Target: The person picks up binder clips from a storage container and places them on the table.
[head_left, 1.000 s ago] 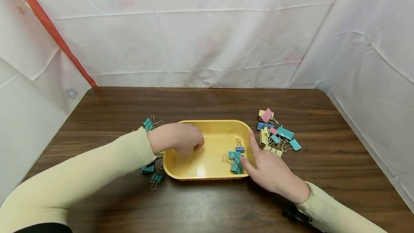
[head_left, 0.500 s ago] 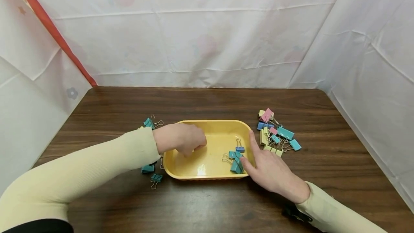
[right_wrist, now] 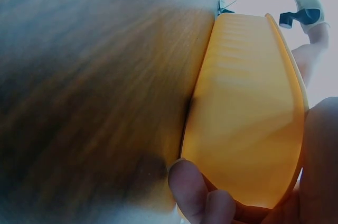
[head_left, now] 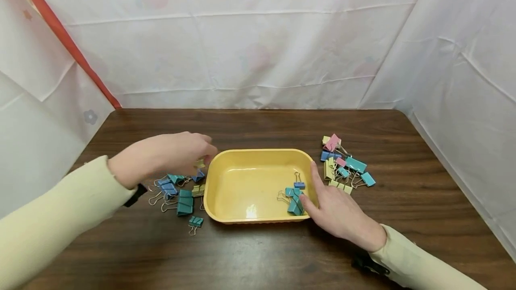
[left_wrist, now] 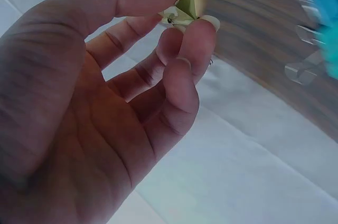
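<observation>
My left hand [head_left: 169, 153] is raised just left of the yellow tray [head_left: 258, 150], above loose binder clips. Between thumb and fingertips it pinches a small pale-yellow binder clip [left_wrist: 186, 6], partly hidden by the fingers in the left wrist view. My right hand [head_left: 342, 214] grips the tray's right end, its thumb over the rim and fingertips [right_wrist: 188, 184] against the outside wall near the base. Inside the tray, by that thumb, lie teal binder clips [head_left: 295, 205] and a small blue binder clip [head_left: 299, 185].
Teal, blue and yellow clips, among them a large teal clip [head_left: 185, 202] and a small teal clip [head_left: 195, 221], lie left of the tray. A mixed pile of clips [head_left: 354, 164] sits to its right. White curtains [head_left: 258, 57] hang behind the brown table [head_left: 258, 258].
My left hand has come out of the tray to the left and now pinches a yellow binder clip over the left pile. The right hand stays at the tray's right end.
</observation>
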{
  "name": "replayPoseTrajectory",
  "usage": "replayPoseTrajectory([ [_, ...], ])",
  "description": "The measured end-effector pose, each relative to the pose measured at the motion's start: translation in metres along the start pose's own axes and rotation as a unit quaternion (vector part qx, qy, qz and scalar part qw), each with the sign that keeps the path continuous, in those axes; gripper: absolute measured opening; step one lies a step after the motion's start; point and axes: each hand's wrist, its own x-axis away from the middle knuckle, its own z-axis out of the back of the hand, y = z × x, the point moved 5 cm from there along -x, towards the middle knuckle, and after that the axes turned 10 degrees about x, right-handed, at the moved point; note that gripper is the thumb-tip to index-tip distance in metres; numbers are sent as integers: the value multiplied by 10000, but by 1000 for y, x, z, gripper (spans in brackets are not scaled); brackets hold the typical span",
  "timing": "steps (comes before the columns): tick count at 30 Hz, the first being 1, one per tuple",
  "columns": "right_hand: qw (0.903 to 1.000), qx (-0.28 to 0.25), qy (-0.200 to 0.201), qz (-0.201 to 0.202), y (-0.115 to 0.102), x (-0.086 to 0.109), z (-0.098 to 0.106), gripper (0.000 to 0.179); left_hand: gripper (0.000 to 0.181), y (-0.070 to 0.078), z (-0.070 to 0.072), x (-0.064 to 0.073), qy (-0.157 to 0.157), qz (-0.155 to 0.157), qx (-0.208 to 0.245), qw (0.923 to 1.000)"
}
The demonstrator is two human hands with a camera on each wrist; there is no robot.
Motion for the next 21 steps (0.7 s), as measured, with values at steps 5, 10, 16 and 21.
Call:
replayPoseTrajectory([
  [5,10000,11,20,24,0,-1,1,87,22,-35,-14,17,-181,463,293,9983],
  [10,10000,-8,-48,-4,0,-1,1,87,24,-54,-31,20,-252,347,584,9974],
  [16,10000,-22,-71,-17,0,-1,2,87,24,-54,-31,20,-73,59,549,9984],
  [21,10000,-18,-79,-1,0,-1,2,87,19,-36,-12,15,284,-179,413,9986],
])
